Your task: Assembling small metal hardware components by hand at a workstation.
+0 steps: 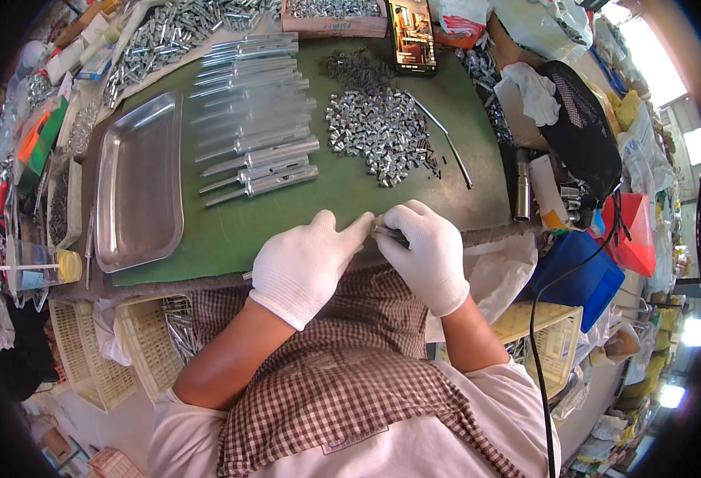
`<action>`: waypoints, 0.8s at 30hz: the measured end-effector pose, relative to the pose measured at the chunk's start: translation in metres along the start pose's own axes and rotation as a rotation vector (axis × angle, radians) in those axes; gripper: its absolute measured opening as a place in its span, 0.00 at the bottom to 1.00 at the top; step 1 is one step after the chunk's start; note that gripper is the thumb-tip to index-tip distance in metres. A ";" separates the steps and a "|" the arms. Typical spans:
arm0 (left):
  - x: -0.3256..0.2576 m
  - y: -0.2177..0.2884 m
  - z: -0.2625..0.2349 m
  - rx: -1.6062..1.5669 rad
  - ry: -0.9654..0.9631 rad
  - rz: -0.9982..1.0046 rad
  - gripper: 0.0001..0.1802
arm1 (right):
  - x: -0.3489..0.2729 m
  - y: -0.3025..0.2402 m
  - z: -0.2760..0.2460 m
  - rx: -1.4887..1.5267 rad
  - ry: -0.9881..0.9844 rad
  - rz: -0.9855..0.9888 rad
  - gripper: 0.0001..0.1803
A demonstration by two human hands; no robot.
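Observation:
White knit gloves cover both my hands, which meet over the table's front edge. My left hand (307, 259) is closed, its thumb and index finger reaching to a small metal piece (389, 233) between the hands. My right hand (428, 253) pinches that piece; its full shape is hidden by the fingers. A silvery rod end (247, 276) shows beside my left wrist, and I cannot tell whether it is the same part. Ahead lie a row of slender metal tubes with thin tips (271, 179), a heap of small silvery metal parts (374, 127) and dark pins (358, 70).
On the green mat (247, 247) stand a metal tray (177, 223) at left and a phone (413, 36) at the back. A thin metal tool (446, 139) lies right of the heap. Further right are a metal cylinder (522, 187), black bag (581, 127) and blue bin (577, 275).

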State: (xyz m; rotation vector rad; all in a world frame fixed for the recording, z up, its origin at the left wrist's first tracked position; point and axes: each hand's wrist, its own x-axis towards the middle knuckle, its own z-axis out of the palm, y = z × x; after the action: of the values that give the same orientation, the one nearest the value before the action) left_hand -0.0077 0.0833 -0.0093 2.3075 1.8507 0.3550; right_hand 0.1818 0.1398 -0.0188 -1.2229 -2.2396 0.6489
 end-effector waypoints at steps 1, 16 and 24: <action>-0.001 0.000 0.000 0.027 0.008 0.017 0.19 | -0.001 0.000 0.000 -0.029 0.000 -0.007 0.09; 0.007 0.004 -0.006 0.055 -0.053 0.011 0.16 | 0.040 0.007 0.035 1.864 0.189 0.047 0.28; 0.008 0.002 -0.003 0.100 -0.006 0.063 0.11 | 0.023 -0.003 0.043 1.367 0.250 0.014 0.27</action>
State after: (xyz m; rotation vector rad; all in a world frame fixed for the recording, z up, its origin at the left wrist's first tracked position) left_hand -0.0054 0.0902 -0.0051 2.4336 1.8361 0.2688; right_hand 0.1423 0.1511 -0.0455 -0.5154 -1.0565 1.5294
